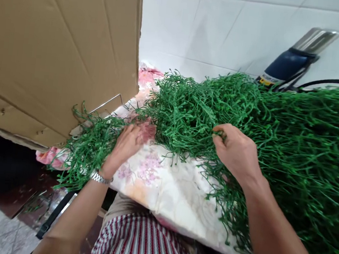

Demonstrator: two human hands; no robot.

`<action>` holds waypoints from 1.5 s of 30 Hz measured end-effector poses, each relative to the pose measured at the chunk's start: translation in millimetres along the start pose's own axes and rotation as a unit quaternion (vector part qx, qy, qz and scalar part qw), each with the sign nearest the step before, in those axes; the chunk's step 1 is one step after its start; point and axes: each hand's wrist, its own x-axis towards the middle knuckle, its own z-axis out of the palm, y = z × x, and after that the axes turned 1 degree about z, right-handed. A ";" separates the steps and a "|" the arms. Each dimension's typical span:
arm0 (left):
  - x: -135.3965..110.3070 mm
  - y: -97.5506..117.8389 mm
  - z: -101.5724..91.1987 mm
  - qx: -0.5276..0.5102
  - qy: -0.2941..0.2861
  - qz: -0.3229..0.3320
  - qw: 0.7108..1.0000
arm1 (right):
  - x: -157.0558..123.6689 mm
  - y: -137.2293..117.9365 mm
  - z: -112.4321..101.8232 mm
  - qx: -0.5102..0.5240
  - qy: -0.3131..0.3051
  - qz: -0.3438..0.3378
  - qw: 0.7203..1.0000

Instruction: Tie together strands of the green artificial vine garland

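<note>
A big heap of green plastic sprigs (293,132) covers the right half of a floral cloth (166,183). My right hand (236,152) rests on the heap's left part, fingers pinched on a few green strands. My left hand (127,144), with a metal watch on the wrist, lies against a smaller bunch of green sprigs (90,147) at the cloth's left edge; its fingers are curled into the bunch.
A large cardboard sheet (59,50) stands tilted at the upper left, over the small bunch. A white tiled wall is behind. A blue and silver device (291,63) with a black cable lies at the back right. My striped clothing (142,241) shows below.
</note>
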 end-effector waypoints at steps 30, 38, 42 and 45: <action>58.6 26.8 -15.3 0.053 0.147 -0.056 0.986 | -17.0 -39.3 -44.0 0.042 -0.041 -0.217 0.974; 42.0 33.3 -4.9 -0.076 0.240 0.032 0.967 | 36.6 -100.5 -1.1 -0.037 -0.007 -0.235 0.971; 33.6 31.7 -5.5 -0.089 0.222 0.024 0.971 | 64.1 -112.6 29.2 -0.058 -0.015 -0.269 0.961; 27.5 25.7 -7.7 -0.071 0.207 0.034 0.975 | 76.0 -110.9 43.3 -0.080 -0.041 -0.287 0.954</action>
